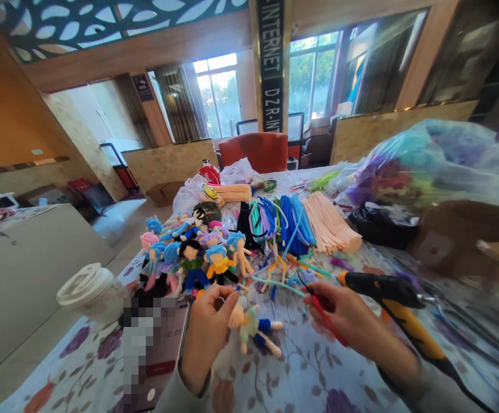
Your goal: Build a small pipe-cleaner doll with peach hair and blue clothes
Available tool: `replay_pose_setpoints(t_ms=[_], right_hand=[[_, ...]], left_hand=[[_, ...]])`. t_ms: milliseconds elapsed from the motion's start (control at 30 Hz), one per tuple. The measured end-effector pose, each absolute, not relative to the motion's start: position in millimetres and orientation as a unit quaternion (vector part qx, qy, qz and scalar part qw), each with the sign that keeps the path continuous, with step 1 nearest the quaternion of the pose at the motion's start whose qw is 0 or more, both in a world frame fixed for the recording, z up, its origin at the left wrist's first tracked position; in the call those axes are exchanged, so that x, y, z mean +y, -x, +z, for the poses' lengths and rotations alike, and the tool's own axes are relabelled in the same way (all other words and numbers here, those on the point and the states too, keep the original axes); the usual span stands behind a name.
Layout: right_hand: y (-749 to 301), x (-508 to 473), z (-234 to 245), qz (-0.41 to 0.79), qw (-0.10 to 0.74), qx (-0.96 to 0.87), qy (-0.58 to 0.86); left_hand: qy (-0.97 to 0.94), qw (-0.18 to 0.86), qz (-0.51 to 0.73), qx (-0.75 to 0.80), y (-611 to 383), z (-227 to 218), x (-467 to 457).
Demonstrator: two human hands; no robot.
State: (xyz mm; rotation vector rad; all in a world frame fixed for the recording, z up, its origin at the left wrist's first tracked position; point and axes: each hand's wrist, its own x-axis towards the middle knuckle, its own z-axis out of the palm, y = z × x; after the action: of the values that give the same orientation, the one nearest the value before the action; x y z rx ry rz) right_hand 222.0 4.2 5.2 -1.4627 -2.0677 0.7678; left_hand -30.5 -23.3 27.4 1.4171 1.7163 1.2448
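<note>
My left hand [210, 321] is closed in a pinch, with a tiny blue bit showing at its fingertips; the rest of what it may hold is hidden. Just right of it, a small fuzzy doll [249, 328] with a pale green top and blue trousers lies on the flowered tablecloth [305, 367]. Red-handled scissors [327, 319] are gripped in my right hand [339, 312], their dark blades pointing up and left. A pale green pipe cleaner [277, 283] runs towards the right fingers; whether they hold it I cannot tell.
Several finished dolls [193, 252] are heaped behind my left hand. Pipe cleaner bundles [295, 226] lie beyond. A yellow-black glue gun [382, 289] is at the right. A phone [170, 338] and white lidded cup [92, 292] are at the left. Plastic bags [430, 160] fill the back right.
</note>
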Motion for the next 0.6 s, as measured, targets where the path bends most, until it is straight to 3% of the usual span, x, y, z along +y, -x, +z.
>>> replay_pose_setpoints(t_ms=[100,300,467,600], right_hand=[[-192.5,22.2,11.8,0.221,0.241,-0.761,0.561],[-137.5,46.1,-4.0,0.175,0.191,-0.758,0.599],[-147.9,49.3,-13.7,0.251,0.210,-0.745,0.582],[-171.1,39.7,-7.4,0.400,0.254,-0.722,0.505]], left_hand=[[-0.441,0.415,0.489,0.629,33.8,18.7,-24.4],[-0.416,0.477,0.493,0.597,32.0,10.7,-29.1],[-0.424,0.469,0.494,0.597,36.4,9.3,-31.0],[-0.457,0.453,0.489,0.588,24.9,16.4,-29.6]])
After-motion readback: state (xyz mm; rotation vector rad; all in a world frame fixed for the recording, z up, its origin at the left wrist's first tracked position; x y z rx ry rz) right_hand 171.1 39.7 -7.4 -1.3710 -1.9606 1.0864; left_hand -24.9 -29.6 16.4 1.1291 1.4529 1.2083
